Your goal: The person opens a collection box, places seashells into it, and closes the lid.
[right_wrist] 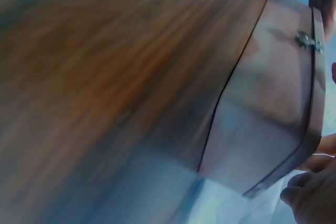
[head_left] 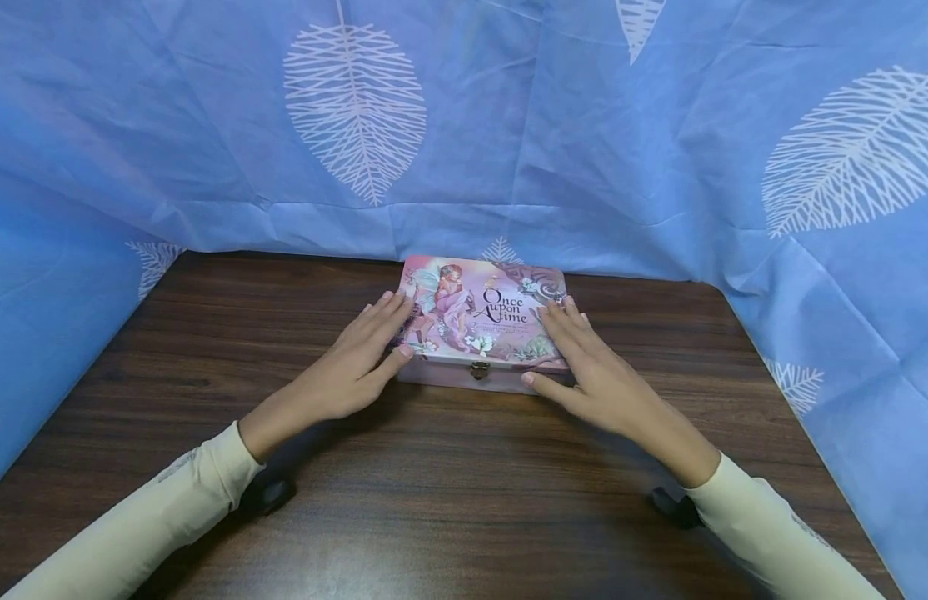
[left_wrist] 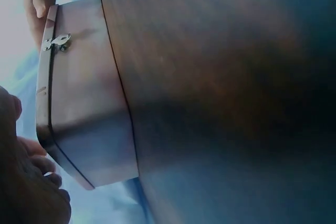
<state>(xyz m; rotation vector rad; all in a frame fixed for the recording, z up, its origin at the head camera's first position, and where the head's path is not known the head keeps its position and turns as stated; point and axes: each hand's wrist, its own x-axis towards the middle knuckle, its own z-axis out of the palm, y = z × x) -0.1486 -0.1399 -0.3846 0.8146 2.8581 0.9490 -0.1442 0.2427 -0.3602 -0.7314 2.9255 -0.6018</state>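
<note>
1. one box [head_left: 482,321], pink and lilac, fairy picture and the words "once upon a time" on the lid; set flat on a dark wood table [head_left: 449,500], toward the far edge, just before a blue leaf-print cloth [head_left: 584,150] hung behind and to both sides.
2. long axis of box: running left to right across the view; short axis pointing away from the body. lid down; small brass clasp [head_left: 479,370] at the middle of the near front wall, seemingly fastened.
3. left hand [head_left: 355,358]: fingers straight and together, laid flat over the left end of the lid, thumb [head_left: 395,360] down at the near left corner. nothing gripped, only resting on the lid.
4. right hand [head_left: 593,362]: mirror of the left; fingers straight on the right end of the lid, thumb [head_left: 542,386] against the near front wall by the right corner. also flat, nothing pinched.
5. bearing of box from hands: straight ahead, centred between both; neither hand nearer, each touching its own end, clasp midway between the two thumbs.
6. wrist views: both blurred; front wall [left_wrist: 84,103] and clasp [left_wrist: 56,42] visible from the left, front wall [right_wrist: 262,119] and clasp [right_wrist: 308,41] from the right.
7. two cream sleeves [head_left: 164,508], reaching to the wrists.
</note>
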